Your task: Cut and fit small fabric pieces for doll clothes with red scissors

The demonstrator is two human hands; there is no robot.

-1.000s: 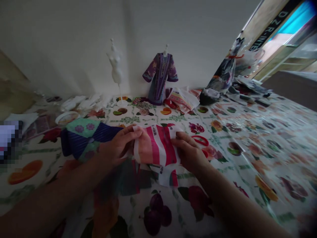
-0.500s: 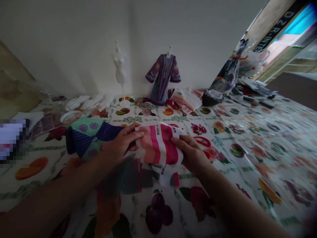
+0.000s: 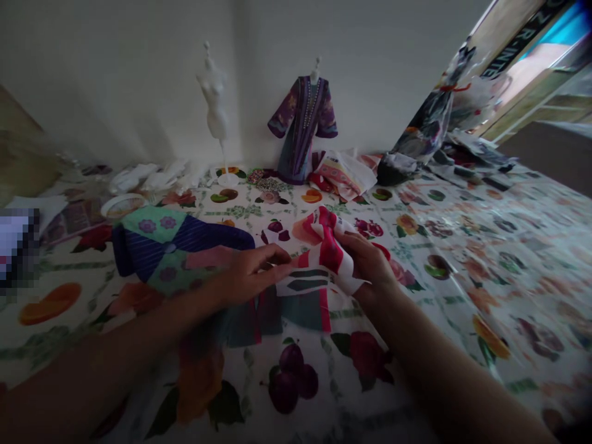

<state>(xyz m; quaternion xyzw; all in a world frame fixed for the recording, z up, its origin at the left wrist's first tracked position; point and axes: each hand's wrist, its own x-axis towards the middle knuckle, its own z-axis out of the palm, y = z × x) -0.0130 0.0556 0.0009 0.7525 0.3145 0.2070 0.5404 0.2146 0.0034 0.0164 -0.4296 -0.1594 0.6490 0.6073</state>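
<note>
My right hand (image 3: 372, 262) grips a crumpled piece of red, pink and white striped fabric (image 3: 345, 259) between thumb and fingers. At the left edge of the printed fabric, my left hand (image 3: 259, 274) has its thumb and fingertips closed on a corner. Below them, a white fabric piece with dark green printed shapes (image 3: 308, 282) lies over a grey-green cloth with pink edging (image 3: 303, 311). Partly behind my left hand lies a small blue and mint doll garment (image 3: 171, 243) with flower prints. Red scissor handles (image 3: 382, 250) show beside my right hand, mostly hidden.
At the wall stand a bare white mini mannequin (image 3: 215, 102) and another wearing a purple robe (image 3: 303, 129). Folded printed fabric (image 3: 345, 172), a round white dish (image 3: 124, 205) and plastic bags (image 3: 428, 129) lie around. A pixelated screen (image 3: 16, 243) is at left; a fruit-patterned tablecloth (image 3: 416, 345) covers the table.
The striped fabric was spread flat between both hands; now it is bunched in my right hand. My left hand has moved slightly right and lower, uncovering more of the blue garment. The view has tilted down slightly.
</note>
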